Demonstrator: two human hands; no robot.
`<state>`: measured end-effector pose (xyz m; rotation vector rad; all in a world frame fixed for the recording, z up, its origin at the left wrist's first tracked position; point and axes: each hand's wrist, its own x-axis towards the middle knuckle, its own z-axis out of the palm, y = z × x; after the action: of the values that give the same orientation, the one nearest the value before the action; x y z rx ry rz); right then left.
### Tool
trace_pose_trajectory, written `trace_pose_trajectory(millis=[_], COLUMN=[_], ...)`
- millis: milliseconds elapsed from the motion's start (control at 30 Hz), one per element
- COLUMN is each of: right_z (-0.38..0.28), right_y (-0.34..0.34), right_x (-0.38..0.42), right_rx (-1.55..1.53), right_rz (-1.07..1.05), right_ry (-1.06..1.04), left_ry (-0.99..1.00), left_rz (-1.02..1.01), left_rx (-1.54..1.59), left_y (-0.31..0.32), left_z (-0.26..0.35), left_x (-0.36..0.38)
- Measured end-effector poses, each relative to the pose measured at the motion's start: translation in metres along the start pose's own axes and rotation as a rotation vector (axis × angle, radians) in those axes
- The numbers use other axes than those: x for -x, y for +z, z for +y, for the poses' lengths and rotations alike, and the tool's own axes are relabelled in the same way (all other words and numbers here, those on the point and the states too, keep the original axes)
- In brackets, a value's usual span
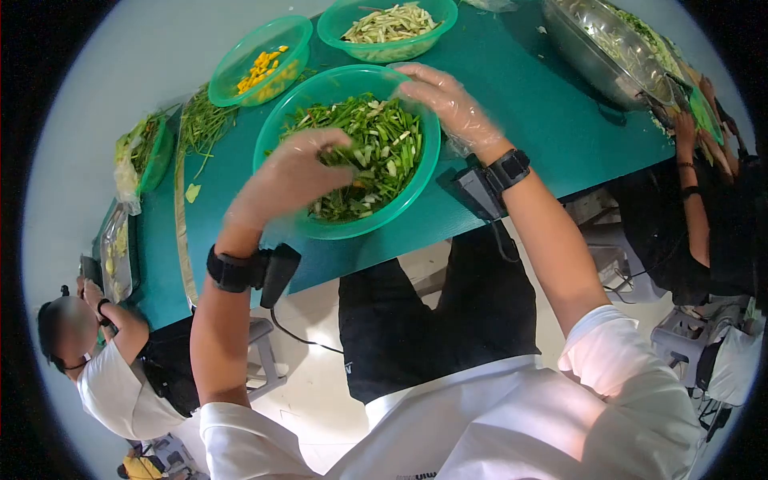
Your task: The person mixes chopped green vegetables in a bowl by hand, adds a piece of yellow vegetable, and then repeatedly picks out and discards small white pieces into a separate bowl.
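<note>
A large green plastic bowl (268,136) full of chopped green vegetables (392,132) stands before me near the table's front edge. My left hand (292,176), in a clear plastic glove and slightly blurred, reaches over the bowl's left side. Its fingers and thumb curve apart above the greens, and I see nothing held between them. My right hand (448,104), gloved the same way, grips the bowl's far right rim; part of its grasp is hidden. Both wrists wear black straps with a dark device.
Behind stand a green basket of yellow pieces (260,70) and another of pale strips (392,26). Long green stalks (204,128) lie left. At right is a big metal basin (616,56), with another person's hands (688,132) nearby. A person (120,376) sits at left.
</note>
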<state>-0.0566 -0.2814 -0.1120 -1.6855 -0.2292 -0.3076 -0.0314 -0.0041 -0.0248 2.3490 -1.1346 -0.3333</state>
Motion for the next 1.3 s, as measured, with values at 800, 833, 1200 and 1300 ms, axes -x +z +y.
trace_pose_trajectory(millis=[800,833,1200,1300], right_z=[-0.005,-0.004,-0.003,-0.006], right_y=[-0.003,-0.002,0.000,0.000], right_x=[-0.002,-0.002,0.000,0.001], right_rx=[-0.006,-0.002,-0.003,-0.037], right_rz=[-0.076,-0.075,-0.032,-0.048], right_ry=[0.021,0.007,0.009,0.004], left_ry=[0.057,0.007,-0.011,-0.025], left_rz=[0.080,-0.017,-0.031,0.009], left_rx=[-0.452,-0.477,-0.437,-0.533], left_y=[0.006,0.009,0.016,0.007], left_z=[0.049,0.051,0.015,0.029], left_x=[0.020,0.016,0.024,0.029])
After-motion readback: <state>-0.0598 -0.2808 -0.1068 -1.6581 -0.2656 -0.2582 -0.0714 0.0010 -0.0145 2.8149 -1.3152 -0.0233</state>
